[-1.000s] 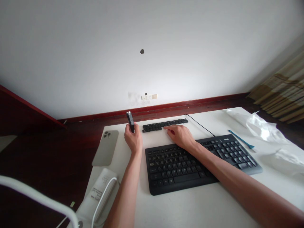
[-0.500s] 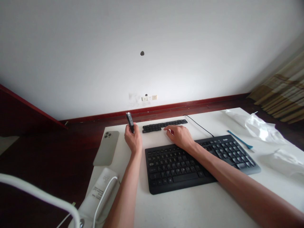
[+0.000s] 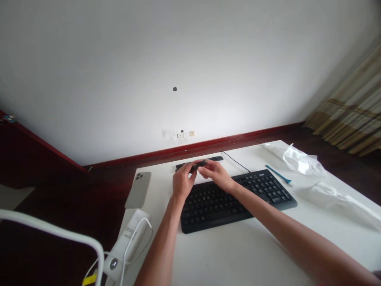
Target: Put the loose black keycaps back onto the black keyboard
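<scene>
Left hand and right hand each close their grip on a slim black piece, held over the white counter just beyond the black keyboard.

A plain white painted wall fills most of the view, lit softly and brightest near its middle. On it is one small dark round spot, and lower down a row of white wall sockets. A dark red wooden skirting board runs along its foot, above a dark brown floor. At the right hangs a beige striped curtain. A white flat table stands near the wall.
</scene>
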Action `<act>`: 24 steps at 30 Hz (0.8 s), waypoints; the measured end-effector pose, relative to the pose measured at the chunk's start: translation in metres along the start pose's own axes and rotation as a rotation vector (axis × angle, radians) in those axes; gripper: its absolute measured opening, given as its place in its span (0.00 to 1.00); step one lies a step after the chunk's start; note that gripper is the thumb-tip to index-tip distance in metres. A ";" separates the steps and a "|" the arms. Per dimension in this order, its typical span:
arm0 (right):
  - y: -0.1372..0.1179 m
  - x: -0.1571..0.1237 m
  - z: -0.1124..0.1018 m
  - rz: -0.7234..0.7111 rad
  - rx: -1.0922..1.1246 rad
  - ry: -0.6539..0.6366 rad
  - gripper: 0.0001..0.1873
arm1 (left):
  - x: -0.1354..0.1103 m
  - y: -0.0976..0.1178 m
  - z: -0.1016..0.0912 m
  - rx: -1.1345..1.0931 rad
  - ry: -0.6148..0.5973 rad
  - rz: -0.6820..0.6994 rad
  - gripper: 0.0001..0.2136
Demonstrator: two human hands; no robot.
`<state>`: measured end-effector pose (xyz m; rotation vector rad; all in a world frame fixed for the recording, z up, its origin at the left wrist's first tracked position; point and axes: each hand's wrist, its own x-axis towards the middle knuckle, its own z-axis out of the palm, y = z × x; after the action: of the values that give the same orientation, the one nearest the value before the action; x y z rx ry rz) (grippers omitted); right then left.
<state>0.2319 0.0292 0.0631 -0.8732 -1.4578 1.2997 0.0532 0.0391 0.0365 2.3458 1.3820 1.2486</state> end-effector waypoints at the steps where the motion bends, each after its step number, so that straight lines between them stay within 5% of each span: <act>1: -0.001 -0.007 -0.002 0.012 0.038 0.020 0.26 | -0.001 0.005 0.002 0.001 -0.026 0.012 0.11; 6: -0.001 -0.040 -0.028 0.059 0.069 0.131 0.23 | -0.007 0.026 0.010 -0.030 -0.148 0.059 0.10; 12: 0.007 -0.051 -0.067 0.064 0.046 0.366 0.27 | -0.010 0.039 -0.001 -0.147 -0.185 -0.054 0.09; 18: 0.011 -0.055 -0.062 0.080 0.070 0.305 0.26 | -0.029 0.043 -0.014 -0.141 -0.064 -0.133 0.12; 24: 0.009 -0.055 -0.061 0.044 -0.005 0.359 0.25 | -0.028 0.041 -0.021 -0.064 -0.036 -0.074 0.09</act>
<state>0.3054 -0.0030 0.0418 -1.0845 -1.1648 1.1034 0.0589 -0.0120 0.0542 2.2426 1.3831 1.2068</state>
